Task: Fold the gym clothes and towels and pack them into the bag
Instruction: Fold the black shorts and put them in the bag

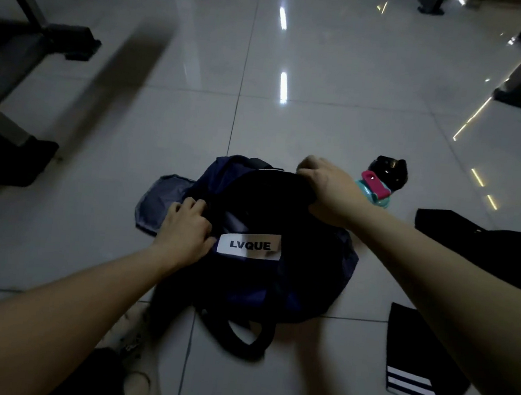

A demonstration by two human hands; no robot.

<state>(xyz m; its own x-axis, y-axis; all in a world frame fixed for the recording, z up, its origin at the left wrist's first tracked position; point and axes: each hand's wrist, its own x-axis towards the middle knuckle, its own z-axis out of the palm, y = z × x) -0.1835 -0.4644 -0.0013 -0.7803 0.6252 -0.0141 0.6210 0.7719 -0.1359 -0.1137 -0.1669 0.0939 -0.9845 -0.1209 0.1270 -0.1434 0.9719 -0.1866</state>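
At frame centre I had both hands — left hand (186, 231), right hand (324, 184) — gripping the bag (282, 218); it was soft, limp, best held by its rim.

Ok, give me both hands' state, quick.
Left hand: gripping the dark navy fabric bag.
Right hand: gripping the same bag's far edge.

Dim scene; glare streaks on glossy floor (292, 120); edges bowed, corners blurred.

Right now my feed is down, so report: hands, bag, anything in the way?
Left hand grips bag, left side. Right hand grips far edge. Striped folded cloth beside bag, unpacked.
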